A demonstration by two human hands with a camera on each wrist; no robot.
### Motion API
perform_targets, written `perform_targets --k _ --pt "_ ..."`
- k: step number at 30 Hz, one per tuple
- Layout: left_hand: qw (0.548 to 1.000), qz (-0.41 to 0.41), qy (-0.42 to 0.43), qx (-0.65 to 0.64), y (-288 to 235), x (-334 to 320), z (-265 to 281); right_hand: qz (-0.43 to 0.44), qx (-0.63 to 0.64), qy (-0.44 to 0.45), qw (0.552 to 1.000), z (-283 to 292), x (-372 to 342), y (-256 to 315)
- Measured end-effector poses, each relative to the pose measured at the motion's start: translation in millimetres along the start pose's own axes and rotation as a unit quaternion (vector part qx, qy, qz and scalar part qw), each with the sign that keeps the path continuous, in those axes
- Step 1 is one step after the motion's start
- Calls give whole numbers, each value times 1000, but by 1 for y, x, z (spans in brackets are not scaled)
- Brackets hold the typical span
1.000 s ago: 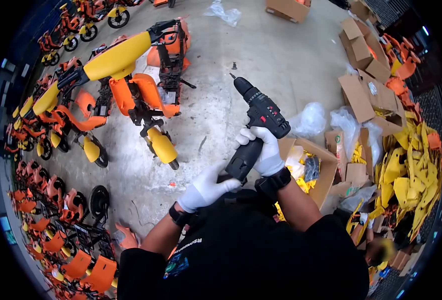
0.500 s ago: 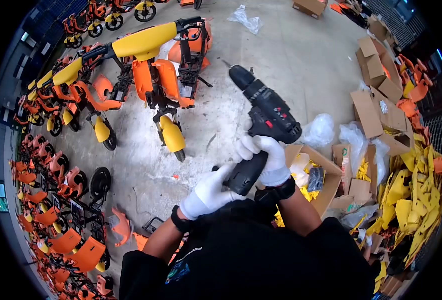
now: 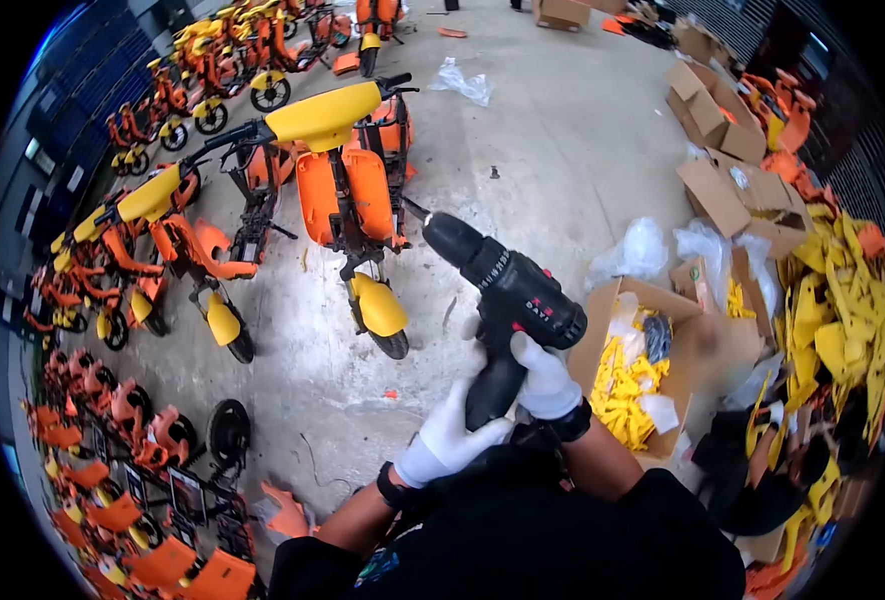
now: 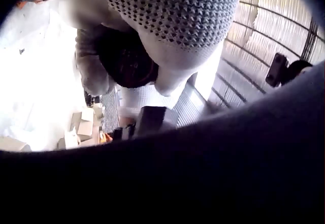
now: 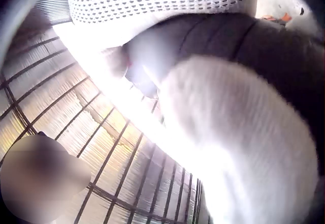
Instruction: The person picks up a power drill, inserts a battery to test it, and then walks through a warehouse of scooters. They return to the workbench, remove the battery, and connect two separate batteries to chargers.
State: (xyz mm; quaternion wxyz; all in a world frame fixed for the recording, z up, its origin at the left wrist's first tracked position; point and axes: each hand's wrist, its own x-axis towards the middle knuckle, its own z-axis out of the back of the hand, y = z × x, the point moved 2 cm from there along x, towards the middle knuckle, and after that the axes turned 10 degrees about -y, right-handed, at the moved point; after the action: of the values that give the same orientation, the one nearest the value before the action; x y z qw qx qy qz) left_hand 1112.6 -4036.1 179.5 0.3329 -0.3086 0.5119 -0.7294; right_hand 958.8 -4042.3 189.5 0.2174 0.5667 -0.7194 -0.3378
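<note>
A black cordless drill [image 3: 522,300] with red marks is held in front of the body in the head view, its bit pointing up and to the left. My right hand [image 3: 547,382], in a white glove, grips the drill's handle just below its body. The left hand [image 3: 447,440], gloved likewise, holds the lower end of the handle, thumb on the near side. In the left wrist view, gloved fingers [image 4: 94,74] curl round the dark end of the drill. The dark handle [image 5: 203,36] lies within the glove in the right wrist view.
Orange and yellow scooters [image 3: 347,190] stand ahead to the left, with more rows beyond. A cardboard box [image 3: 602,310] of yellow parts sits right of the drill. Further right are open cartons [image 3: 717,115], a heap of yellow panels [image 3: 837,320] and a person in dark clothing [image 3: 752,470].
The drill has swung so its bit points further left and lower in the head view. Both hands keep hold of it. The head view has shifted, showing more scooters at the back.
</note>
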Motion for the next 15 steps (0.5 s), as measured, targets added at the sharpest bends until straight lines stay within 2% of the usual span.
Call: perform_targets --k 2,4,5,9,11,13,15 --pt "996 74 39 24 4 -22 8 20 -3 -63 998 -1 -24 -21" --pt "995 75 63 25 3 -46 10 1 -1 -97 995 -4 -54 -31" --pt "995 66 72 30 3 -53 10 -14 0 -112 994 -5 -65 -34" --pt "993 -7 120 19 8 -81 1 69 -28 -178 981 -11 -114 -29" --pt "987 -23 158 15 3 -95 -8 84 -16 -159 983 -6 -142 -24" --pt "978 -47 203 14 -5 -107 -18 115 -10 -190 975 -4 -176 -20" --pt "962 -121 243 -29 -19 -120 -35 156 -17 -217 963 -3 -218 -9"
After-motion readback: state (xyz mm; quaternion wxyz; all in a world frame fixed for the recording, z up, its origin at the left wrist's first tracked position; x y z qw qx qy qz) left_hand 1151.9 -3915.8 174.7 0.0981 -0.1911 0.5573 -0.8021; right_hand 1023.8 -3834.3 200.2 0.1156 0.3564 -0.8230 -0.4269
